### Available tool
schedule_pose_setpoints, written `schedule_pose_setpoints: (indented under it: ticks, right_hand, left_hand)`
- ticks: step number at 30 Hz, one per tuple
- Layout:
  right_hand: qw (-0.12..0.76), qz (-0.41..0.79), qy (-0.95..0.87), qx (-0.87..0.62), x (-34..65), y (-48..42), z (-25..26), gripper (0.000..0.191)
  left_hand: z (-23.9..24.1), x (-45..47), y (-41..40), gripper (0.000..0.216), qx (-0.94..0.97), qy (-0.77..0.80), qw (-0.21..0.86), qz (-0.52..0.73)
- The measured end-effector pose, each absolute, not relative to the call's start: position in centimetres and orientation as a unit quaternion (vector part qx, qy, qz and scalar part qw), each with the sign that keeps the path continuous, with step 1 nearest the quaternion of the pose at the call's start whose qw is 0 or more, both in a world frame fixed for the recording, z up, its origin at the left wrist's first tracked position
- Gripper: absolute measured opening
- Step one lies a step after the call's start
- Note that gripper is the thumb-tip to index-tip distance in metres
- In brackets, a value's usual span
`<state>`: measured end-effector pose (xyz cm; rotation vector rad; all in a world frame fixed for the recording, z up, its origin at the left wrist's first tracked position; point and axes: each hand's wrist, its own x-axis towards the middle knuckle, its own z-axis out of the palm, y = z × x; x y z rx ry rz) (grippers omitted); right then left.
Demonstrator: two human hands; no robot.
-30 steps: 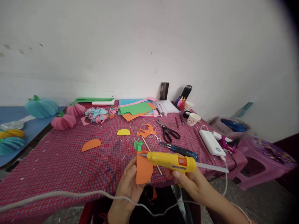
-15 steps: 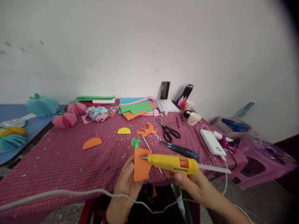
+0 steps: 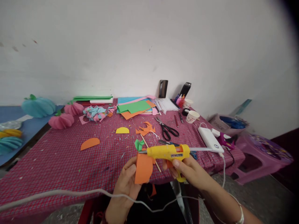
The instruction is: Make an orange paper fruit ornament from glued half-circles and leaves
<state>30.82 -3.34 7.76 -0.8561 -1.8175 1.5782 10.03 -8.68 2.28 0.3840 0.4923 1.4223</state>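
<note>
Between its thumb and fingers my left hand (image 3: 128,179) holds a folded orange paper piece (image 3: 143,170) with a rounded side. A curled green paper stem and leaf (image 3: 139,145) stick out at its top. My right hand (image 3: 184,169) grips a yellow glue gun (image 3: 168,152) by the handle, fingers wrapped round it. The metal nozzle points left at the top edge of the orange paper; whether it touches I cannot tell. A translucent glue stick (image 3: 202,149) juts from the gun's back end. Orange scraps (image 3: 146,128) and a thin wooden stick (image 3: 149,151) lie behind.
Black scissors (image 3: 169,130), a yellow half-round (image 3: 122,130) and an orange half-round (image 3: 90,143) lie on the checked tablecloth. Paper pumpkins (image 3: 61,121) stand left. Paper cups (image 3: 192,116) and a white power bank (image 3: 211,140) sit right. A white cable (image 3: 93,192) crosses the table's front.
The glue gun's nozzle has moved from the middle of the orange paper up to its top edge, and the gun is tilted slightly differently. My left hand still holds the paper.
</note>
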Motion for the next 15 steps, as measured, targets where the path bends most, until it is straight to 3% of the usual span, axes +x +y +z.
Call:
schedule_pose_setpoints:
  ticks: [15]
  right_hand:
    - [0.256, 0.586, -0.692, -0.334, 31.31, -3.50, 7.26, 0.059]
  left_hand:
    - [2.80, 10.51, -8.82, 0.031, 0.133, 0.242, 0.700, 0.659]
